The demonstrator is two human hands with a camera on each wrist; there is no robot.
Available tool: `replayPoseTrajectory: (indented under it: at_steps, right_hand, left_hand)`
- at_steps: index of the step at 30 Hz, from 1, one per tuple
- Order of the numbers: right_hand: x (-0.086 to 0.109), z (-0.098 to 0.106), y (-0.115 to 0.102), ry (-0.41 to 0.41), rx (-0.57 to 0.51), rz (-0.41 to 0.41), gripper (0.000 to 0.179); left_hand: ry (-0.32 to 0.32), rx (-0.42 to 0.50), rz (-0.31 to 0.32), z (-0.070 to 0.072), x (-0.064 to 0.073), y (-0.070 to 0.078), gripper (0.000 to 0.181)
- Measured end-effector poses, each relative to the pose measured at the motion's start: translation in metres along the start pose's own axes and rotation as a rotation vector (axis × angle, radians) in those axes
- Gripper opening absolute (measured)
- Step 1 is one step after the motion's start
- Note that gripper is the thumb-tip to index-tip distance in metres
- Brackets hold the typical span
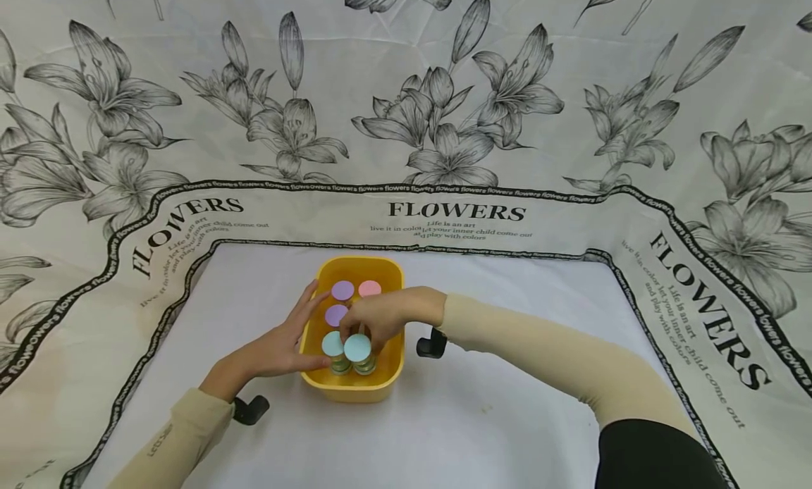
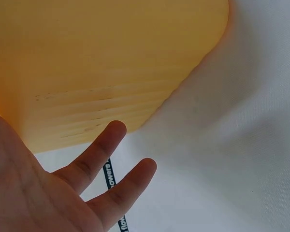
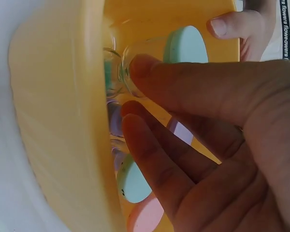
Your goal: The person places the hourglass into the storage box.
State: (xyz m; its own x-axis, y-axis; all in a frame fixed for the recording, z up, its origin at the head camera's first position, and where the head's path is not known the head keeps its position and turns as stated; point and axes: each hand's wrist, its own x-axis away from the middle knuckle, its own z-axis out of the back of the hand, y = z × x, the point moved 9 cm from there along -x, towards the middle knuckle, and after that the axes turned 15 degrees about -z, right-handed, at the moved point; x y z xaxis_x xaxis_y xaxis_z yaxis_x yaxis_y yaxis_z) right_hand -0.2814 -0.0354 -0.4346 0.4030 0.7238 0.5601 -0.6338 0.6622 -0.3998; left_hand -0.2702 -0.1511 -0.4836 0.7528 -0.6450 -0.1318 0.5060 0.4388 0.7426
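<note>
In the head view a yellow plastic bin (image 1: 352, 394) holds several small clear glass jars with coloured lids. My right hand (image 1: 383, 316) reaches in over its right side and pinches a teal-lidded jar (image 1: 358, 348) with thumb and index finger. In the right wrist view the thumb lies across that jar's glass (image 3: 154, 46), below its teal lid. Another teal-lidded jar (image 1: 333, 344) stands just left of it. My left hand (image 1: 285, 344) rests at the bin's left rim, fingers extended, thumb over the edge beside the left teal lid. Its straight, spread fingers show in the left wrist view (image 2: 121, 188).
Farther back in the bin are purple lids (image 1: 342, 290) and a pink lid (image 1: 370, 289). Another teal lid (image 3: 134, 181) shows near the pink one in the right wrist view. A white cloth (image 1: 482, 411) covers the table, bordered by a flower-printed curtain (image 1: 444, 214).
</note>
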Motion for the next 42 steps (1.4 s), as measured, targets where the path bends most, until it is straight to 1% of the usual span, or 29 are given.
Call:
replayPoseTrajectory:
  at_steps: [10,19,26,32,42]
  right_hand:
    - [-0.006,-0.003,0.009,0.001,0.056,-0.035,0.046]
    - [-0.009,-0.003,0.015,0.017,0.082,-0.05,0.047]
    - [-0.014,-0.005,0.01,0.016,0.07,-0.014,0.041]
    - [-0.016,-0.006,0.014,0.015,0.07,-0.028,0.043]
    - [-0.017,-0.008,0.019,0.015,0.075,-0.044,0.044]
  left_hand:
    - [-0.006,-0.007,-0.011,-0.002,-0.004,0.001,0.109]
    - [-0.017,0.005,-0.004,0.0,-0.004,0.006,0.111]
    - [0.005,-0.005,-0.014,0.001,0.002,0.0,0.11]
    - [0.01,-0.001,-0.021,0.001,0.001,0.001,0.109]
    - [0.008,0.001,-0.009,0.0,-0.001,0.001,0.11]
